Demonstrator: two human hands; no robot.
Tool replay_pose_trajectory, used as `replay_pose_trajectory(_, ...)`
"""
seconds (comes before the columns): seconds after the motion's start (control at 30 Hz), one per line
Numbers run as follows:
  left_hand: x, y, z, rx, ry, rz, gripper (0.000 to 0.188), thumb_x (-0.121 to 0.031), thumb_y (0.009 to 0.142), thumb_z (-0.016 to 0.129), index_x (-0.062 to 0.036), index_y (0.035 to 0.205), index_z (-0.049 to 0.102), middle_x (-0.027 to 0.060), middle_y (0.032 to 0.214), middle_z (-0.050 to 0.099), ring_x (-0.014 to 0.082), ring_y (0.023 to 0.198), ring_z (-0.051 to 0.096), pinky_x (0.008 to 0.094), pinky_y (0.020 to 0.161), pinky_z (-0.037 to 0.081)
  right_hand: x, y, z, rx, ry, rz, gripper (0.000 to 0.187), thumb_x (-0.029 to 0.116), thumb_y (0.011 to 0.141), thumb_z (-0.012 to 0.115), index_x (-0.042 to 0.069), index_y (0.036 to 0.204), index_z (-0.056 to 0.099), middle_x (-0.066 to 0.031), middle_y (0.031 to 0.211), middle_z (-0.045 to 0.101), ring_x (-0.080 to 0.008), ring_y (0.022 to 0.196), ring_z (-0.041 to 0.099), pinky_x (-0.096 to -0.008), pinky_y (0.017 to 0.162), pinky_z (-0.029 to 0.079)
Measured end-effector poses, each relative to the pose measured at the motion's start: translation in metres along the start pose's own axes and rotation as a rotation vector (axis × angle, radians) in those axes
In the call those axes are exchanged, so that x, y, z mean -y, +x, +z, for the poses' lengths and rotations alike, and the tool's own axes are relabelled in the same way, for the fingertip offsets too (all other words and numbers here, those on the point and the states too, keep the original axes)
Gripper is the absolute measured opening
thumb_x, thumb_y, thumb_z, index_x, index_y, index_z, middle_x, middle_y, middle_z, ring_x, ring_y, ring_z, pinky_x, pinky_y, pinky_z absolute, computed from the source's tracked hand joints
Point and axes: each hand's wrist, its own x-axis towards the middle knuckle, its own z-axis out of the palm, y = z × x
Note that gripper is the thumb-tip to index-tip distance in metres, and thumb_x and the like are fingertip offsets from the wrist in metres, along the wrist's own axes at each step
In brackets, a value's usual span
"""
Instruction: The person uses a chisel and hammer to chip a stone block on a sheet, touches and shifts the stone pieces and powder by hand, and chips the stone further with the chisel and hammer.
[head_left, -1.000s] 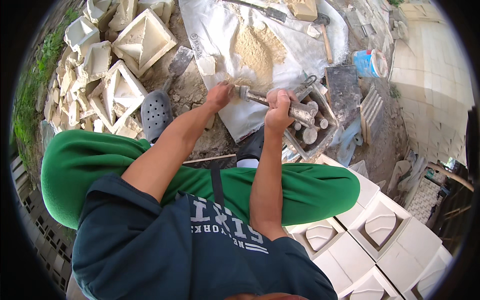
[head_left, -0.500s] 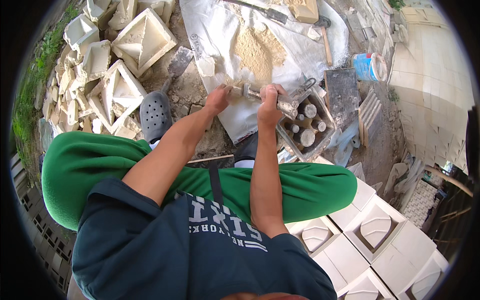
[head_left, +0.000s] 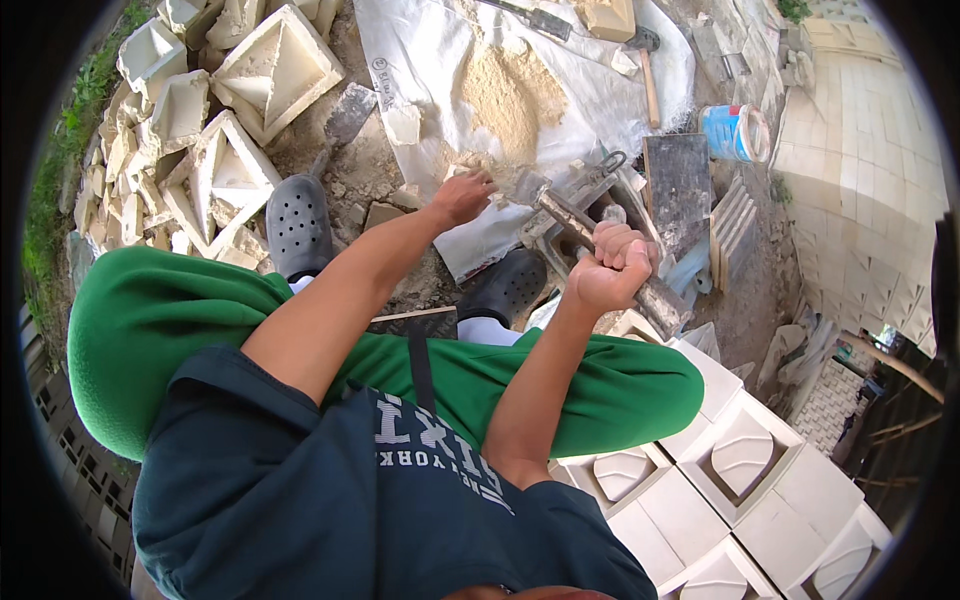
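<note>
My right hand is wrapped around a worn tool with a thick handle. The tool slants over an open metal box, its pale, flat end pointing to the upper left; that end is blurred, so its kind is unclear. Round posts inside the box are mostly hidden by my hand and the tool. My left hand is empty as far as I can see, fingers loosely stretched toward the tool's end. It hovers over a white sheet, just below a heap of tan sand.
Broken cream moulded blocks pile up at the left. A mallet, a blue-and-white bucket and a dark board lie at the upper right. Cream relief blocks cover the lower right. A trowel lies left of the sheet.
My right hand has drawn the tool right and toward me, over the box. My left hand, earlier against the tool's pale end, is now apart from it and slightly to the right.
</note>
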Motion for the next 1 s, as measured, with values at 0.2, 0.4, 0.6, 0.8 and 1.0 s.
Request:
replay_pose_trajectory(0.2, -0.022, 0.023, 0.026, 0.323, 0.088, 0.0, 0.024, -0.017, 0.08, 0.059, -0.0092, 0.103, 0.06, 0.0111, 0.11, 0.054, 0.0287, 0.106, 0.052, 0.0387, 0.084, 0.047, 0.006, -0.009, -0.022, -0.147, -0.047, 0.036, 0.025, 0.011, 0.074, 0.039, 0.012, 0.053, 0.025, -0.0011, 0.047, 0.026, -0.0122, 0.044, 0.021, -0.029, 0.048, 0.027)
replay_pose_trajectory(0.4, 0.001, 0.043, 0.013, 0.115, 0.203, 0.19, 0.023, -0.01, 0.069, 0.056, -0.0073, 0.091, 0.059, 0.0112, 0.101, 0.054, 0.0271, 0.095, 0.054, 0.0378, 0.081, 0.047, -0.01, -0.026, -0.036, -0.142, -0.07, 0.074, 0.023, 0.008, 0.076, 0.039, 0.011, 0.056, 0.028, -0.0011, 0.049, 0.03, -0.0114, 0.046, 0.024, -0.0282, 0.048, 0.028)
replay_pose_trajectory(0.6, -0.002, 0.109, 0.014, 0.1, 0.108, 0.259, 0.032, -0.014, 0.074, 0.055, -0.0053, 0.105, 0.053, 0.0138, 0.096, 0.054, 0.0309, 0.091, 0.055, 0.0416, 0.08, 0.046, -0.037, -0.042, -0.035, -0.104, -0.165, 0.146, 0.022, 0.005, 0.079, 0.043, 0.005, 0.059, 0.034, -0.0021, 0.053, 0.037, -0.0106, 0.051, 0.031, -0.0262, 0.05, 0.03)
replay_pose_trajectory(0.8, -0.033, 0.177, 0.056, 0.281, -0.027, 0.01, 0.034, -0.022, 0.085, 0.047, -0.0092, 0.116, 0.048, 0.0244, 0.103, 0.054, 0.0403, 0.088, 0.057, 0.0474, 0.079, 0.046, -0.04, -0.036, -0.035, -0.031, -0.366, 0.182, 0.02, 0.008, 0.081, 0.046, 0.003, 0.062, 0.041, -0.0024, 0.057, 0.043, -0.0087, 0.053, 0.034, -0.0239, 0.05, 0.03)
replay_pose_trajectory(1.0, -0.034, 0.205, 0.086, 0.34, -0.01, 0.101, 0.033, -0.019, 0.078, 0.055, -0.0067, 0.109, 0.057, 0.0265, 0.108, 0.053, 0.04, 0.099, 0.056, 0.0448, 0.086, 0.046, -0.037, -0.027, -0.023, 0.031, -0.463, 0.072, 0.022, 0.006, 0.077, 0.055, 0.002, 0.06, 0.042, -0.0045, 0.052, 0.038, -0.0155, 0.046, 0.035, -0.0287, 0.046, 0.03)
